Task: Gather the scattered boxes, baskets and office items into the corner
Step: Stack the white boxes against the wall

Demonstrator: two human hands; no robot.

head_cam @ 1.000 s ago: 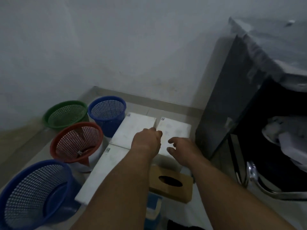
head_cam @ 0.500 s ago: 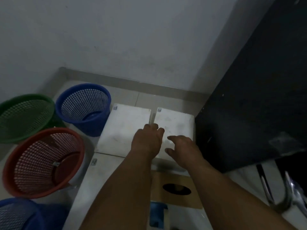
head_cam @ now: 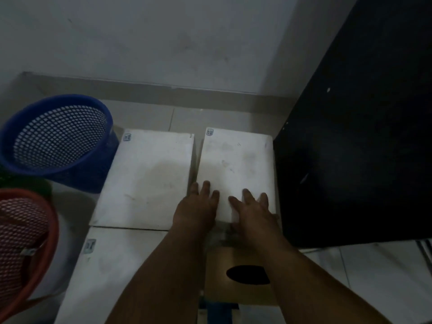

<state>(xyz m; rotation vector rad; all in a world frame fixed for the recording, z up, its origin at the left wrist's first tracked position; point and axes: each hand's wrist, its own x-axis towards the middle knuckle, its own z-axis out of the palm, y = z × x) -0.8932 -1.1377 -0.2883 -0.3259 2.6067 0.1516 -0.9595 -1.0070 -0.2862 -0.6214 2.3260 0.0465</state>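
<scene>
Fingers [head_cam: 206, 187] lie flat on smooth rectangular white box [head_cam: 236, 162].

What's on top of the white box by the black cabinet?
The left hand and right hand lie flat on the white box at its near end; small label at its far-left corner. Under the hands: hidden.

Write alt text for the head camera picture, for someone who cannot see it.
A person's left hand and right hand lie flat on the near end of a white box, beside a black cabinet. A second white box lies to its left, with a blue mesh basket and a red mesh basket further left.
</scene>
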